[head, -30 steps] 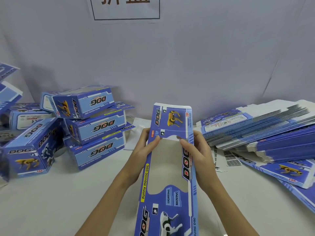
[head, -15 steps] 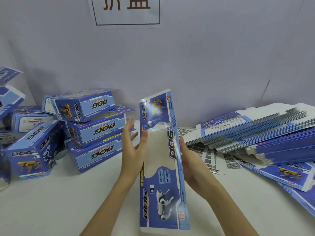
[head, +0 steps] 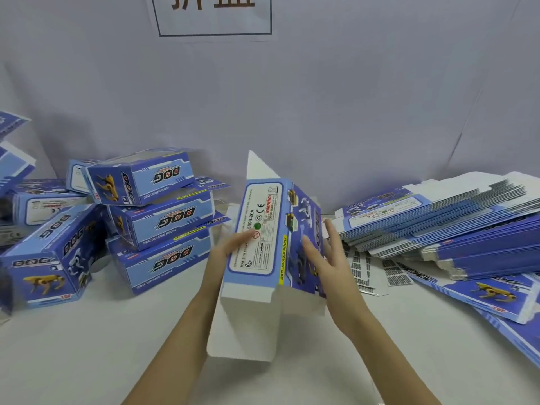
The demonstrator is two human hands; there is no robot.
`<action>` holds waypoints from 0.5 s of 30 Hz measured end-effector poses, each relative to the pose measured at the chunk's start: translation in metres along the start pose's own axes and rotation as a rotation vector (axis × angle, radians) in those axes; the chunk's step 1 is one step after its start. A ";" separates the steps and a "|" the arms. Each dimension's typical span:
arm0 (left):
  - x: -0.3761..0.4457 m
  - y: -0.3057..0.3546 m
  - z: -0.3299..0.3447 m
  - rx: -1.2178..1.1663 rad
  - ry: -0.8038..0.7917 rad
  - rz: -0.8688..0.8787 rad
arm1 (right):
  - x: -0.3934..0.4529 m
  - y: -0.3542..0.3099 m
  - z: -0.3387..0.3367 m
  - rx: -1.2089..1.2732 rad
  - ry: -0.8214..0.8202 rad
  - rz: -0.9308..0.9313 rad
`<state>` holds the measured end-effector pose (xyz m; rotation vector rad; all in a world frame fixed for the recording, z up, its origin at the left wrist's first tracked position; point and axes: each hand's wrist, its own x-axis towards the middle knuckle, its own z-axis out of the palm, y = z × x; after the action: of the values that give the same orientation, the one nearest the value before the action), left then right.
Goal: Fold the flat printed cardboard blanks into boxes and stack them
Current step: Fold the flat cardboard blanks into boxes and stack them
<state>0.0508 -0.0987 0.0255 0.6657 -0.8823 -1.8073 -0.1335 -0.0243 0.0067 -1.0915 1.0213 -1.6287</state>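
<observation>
Facing table edge [head: 87, 361]: blank [head: 264, 235] between left hand [head: 225, 252] and right hand [head: 324, 258].

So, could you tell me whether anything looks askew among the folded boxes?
Yes: left of the neat three-box stack, one folded box leans tilted, and the flat blanks on the right are fanned out unevenly.

One camera on my head looks forward and down, close over my hands, taking in the table [head: 87, 361] and the wall [head: 350, 97] behind it.
</observation>
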 end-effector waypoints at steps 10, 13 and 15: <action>0.006 -0.034 0.000 0.557 0.084 0.269 | 0.001 -0.012 -0.028 0.207 -0.078 0.145; 0.001 -0.024 0.008 0.486 0.040 0.287 | -0.002 -0.011 -0.026 0.138 -0.147 0.148; 0.000 -0.018 0.009 0.392 0.024 0.313 | -0.005 -0.011 -0.021 0.101 -0.238 0.181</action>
<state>0.0345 -0.0913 0.0163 0.7431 -1.2659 -1.3573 -0.1551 -0.0135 0.0108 -1.0639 0.8466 -1.3555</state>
